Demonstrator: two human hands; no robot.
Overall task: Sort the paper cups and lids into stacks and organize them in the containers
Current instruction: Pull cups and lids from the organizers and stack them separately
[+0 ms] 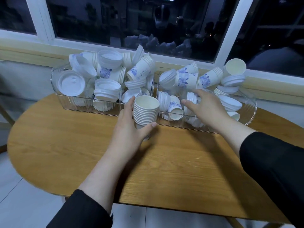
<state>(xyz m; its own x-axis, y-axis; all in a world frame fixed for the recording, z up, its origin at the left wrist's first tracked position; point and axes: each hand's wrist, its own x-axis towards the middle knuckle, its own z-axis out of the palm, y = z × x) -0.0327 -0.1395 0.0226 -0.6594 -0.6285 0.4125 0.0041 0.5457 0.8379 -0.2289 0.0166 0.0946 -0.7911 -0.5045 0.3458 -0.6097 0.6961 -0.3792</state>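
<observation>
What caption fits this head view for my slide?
Left hand holds a cup stack over the table; right hand reaches into the right bin.

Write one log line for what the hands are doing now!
left hand: holds cup stack upright | right hand: open, reaching over right container | left container: jumbled cups, lids

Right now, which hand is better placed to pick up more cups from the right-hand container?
The right hand, probably. It is open, fingers spread over the right clear container and its loose cups. The left hand is busy gripping an upright stack of paper cups over the wooden table.
</observation>
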